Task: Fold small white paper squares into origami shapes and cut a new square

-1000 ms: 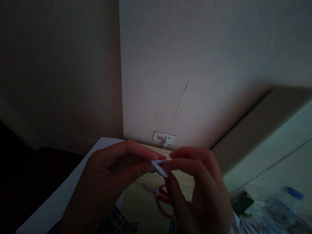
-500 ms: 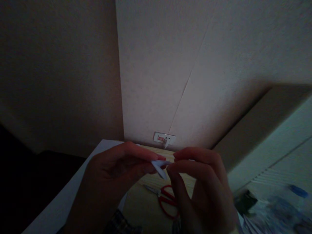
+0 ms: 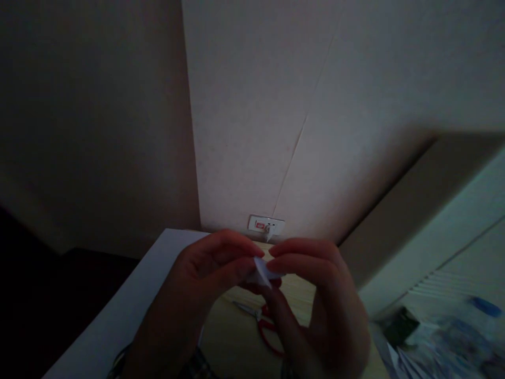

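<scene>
The left hand [image 3: 193, 287] and right hand [image 3: 331, 300] meet in a narrow grip, thumbs and fingers pinching a small folded piece of white paper [image 3: 263, 272] between them, raised above the desk. Below the grip, metal scissors with red looped handles [image 3: 258, 315] lie on the pale wood-grain desk [image 3: 226, 334], partly hidden by the right hand. Left of the grip is a large flat white sheet [image 3: 126, 300]. Beyond the grip, a white plug [image 3: 270, 230] sits in a white rectangular wall socket [image 3: 255, 223], set low in a plain pale wall [image 3: 248, 131].
</scene>
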Demonstrator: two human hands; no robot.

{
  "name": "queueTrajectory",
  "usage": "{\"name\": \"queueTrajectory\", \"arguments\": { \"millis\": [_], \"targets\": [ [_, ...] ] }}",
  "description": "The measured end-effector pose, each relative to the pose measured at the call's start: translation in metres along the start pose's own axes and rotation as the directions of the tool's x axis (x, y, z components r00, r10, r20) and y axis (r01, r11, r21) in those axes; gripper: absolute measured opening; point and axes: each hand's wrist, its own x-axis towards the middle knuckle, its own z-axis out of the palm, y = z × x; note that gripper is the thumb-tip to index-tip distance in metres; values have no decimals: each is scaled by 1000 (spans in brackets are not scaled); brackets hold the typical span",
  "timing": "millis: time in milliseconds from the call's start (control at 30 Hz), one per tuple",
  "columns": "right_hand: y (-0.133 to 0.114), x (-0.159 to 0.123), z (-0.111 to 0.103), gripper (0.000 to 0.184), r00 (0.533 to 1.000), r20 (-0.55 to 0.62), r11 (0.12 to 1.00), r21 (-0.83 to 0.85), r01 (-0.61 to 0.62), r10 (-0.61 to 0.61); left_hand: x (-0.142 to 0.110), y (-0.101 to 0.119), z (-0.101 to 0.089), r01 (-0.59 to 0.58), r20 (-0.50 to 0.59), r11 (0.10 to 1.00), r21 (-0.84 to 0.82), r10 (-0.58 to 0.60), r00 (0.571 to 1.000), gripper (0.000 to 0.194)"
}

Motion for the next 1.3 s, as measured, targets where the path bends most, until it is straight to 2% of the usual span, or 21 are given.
{"name": "queueTrajectory", "arguments": {
  "millis": [100, 333, 433, 633, 967, 1133, 1300],
  "targets": [
    [-1, 2, 0, 20, 1000, -5, 999, 37, -17, 17, 1, -1, 0, 3, 10, 1000, -20, -3, 1000, 12],
    [-1, 2, -1, 15, 1000, -1, 1000, -8, -22, 22, 3, -1, -3, -6, -30, 998, 64, 8, 1000, 12],
    [-1, 1, -1, 15, 999, 3, 999, 24, -39, 39, 3, 0, -2, -2, -87, 991, 133, 13, 996, 15],
    [3, 0, 1, 19, 999, -6, 997, 67, -49, 50, 2, 0, 2, -122, -197, 949, 291, 184, 963, 20],
    [4, -1, -2, 17, 998, -3, 996, 67, -65, 65, -2, 5, 3, -133, -165, 910, 392, 212, 963, 26],
    [3, -1, -4, 17, 993, -1, 990, 75, -117, 117, -5, 5, 4, -179, -157, 873, 455, 276, 948, 29],
    [3, -1, -6, 17, 982, 29, 980, 73, -186, 184, -6, 7, 4, -174, -132, 860, 480, 267, 955, 25]
  ]
}}
